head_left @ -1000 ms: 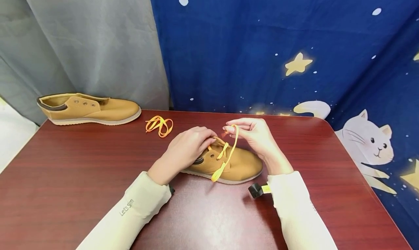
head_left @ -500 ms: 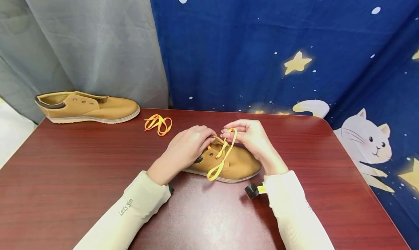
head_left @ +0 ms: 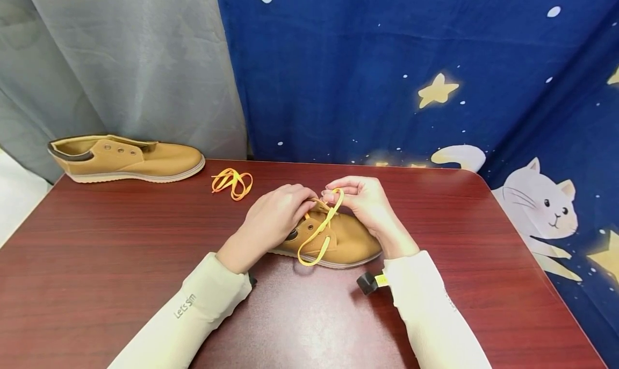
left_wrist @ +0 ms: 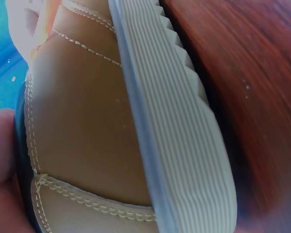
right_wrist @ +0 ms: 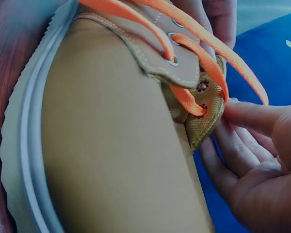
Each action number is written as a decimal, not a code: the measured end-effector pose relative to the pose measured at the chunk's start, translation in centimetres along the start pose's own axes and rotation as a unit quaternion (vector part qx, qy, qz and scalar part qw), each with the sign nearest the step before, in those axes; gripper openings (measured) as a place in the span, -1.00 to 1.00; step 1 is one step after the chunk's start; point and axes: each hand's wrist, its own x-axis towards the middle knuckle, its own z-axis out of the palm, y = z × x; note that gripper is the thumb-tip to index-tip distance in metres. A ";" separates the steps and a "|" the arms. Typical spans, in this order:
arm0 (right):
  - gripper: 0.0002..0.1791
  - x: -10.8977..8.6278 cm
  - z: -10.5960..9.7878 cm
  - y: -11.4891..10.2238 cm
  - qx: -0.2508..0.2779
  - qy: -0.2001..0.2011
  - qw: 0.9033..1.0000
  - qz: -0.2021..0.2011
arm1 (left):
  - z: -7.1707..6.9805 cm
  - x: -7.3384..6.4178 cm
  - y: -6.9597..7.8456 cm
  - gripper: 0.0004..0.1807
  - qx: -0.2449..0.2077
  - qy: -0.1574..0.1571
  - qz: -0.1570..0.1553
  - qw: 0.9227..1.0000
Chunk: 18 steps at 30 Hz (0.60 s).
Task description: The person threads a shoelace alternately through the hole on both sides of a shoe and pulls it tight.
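One unlaced tan shoe (head_left: 176,159), three eyelets (head_left: 120,150) showing, stands at the rear left of the table (head_left: 121,261); one coiled lace (head_left: 234,182) lies near it. The left hand (head_left: 272,213) grips a second tan shoe (head_left: 355,240), at centre, bearing one threaded lace (head_left: 330,215), which the right hand (head_left: 362,200) pinches between its digits.

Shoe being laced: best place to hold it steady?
Likely the heel end of the collar, from the left and above. The shoe points its toe right with its opening up, and the eyelets lie further toward the toe, so the lace should stay free to pull.
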 end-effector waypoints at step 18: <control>-0.65 0.0 0.3 0.3 -0.008 -0.036 0.999 0.036 | -0.1 -0.3 0.6 -0.84 0.032 0.058 -0.031 0.997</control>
